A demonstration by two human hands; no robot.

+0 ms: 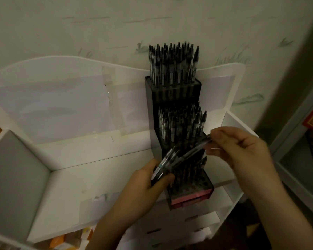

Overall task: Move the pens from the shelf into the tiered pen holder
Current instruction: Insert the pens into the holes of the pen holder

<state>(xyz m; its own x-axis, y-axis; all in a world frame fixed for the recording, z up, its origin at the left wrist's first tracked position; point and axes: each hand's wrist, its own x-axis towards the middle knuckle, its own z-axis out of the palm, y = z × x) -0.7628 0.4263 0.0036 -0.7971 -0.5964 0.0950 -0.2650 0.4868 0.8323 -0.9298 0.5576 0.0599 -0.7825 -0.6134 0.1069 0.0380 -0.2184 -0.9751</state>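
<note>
Black is the tiered pen holder [177, 123], which stands on the white shelf [101, 170] against the wall. Its upper and middle tiers are full of upright pens, and the lowest tier is partly filled, with empty holes at the front. The left hand [148, 183] grips a small bundle of pens [164, 163] just beside the lowest tier, fingers curled around them. The right hand [242, 152] pinches one pen [193, 150] by its end, tilted over the lowest tier. Pink block [192, 197] sits at the holder's front.
</note>
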